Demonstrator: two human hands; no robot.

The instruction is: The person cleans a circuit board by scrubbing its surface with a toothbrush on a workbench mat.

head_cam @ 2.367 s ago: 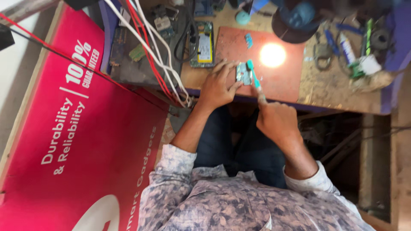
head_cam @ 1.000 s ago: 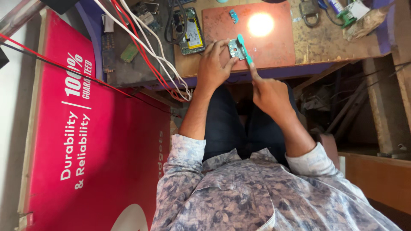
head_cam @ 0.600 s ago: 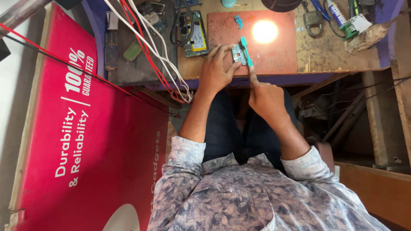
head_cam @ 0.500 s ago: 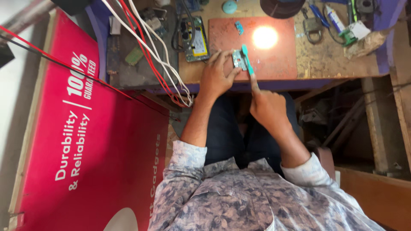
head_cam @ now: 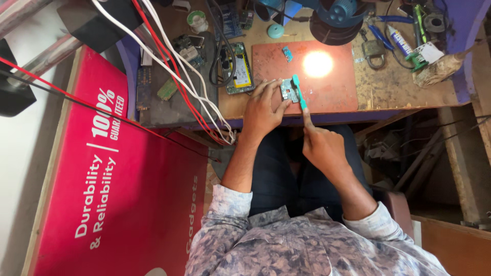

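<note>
at the far left stood a red board (head_cam: 117, 194), leaning beside your bench (head_cam: 399, 87), with white and red cables (head_cam: 174, 71) running down across the bench's dark left end. just right of the cables lay an opened phone (head_cam: 236, 69), its insides showing, next to the orange mat (head_cam: 327, 89) where a bright spot of lamp light (head_cam: 317, 64) fell. your left hand (head_cam: 262, 110) rested at the mat's near edge, its fingers curled and pinching a small circuit board (head_cam: 288, 90) flat against the mat. your right hand (head_cam: 321, 148) hovered off the bench edge, above your lap, closed around the lower end of a teal tool (head_cam: 299, 92), index finger stretched along it; the tool's upper end lay against the right side of the board. a smaller teal part (head_cam: 287, 53) sat alone near the mat's top edge. farther right, on bare wood, were a padlock (head_cam: 374, 50), blue-handled pliers (head_cam: 379, 31) and a tube with a green cap (head_cam: 405, 48). a dark round spool (head_cam: 337, 18) stood above the mat.
</note>
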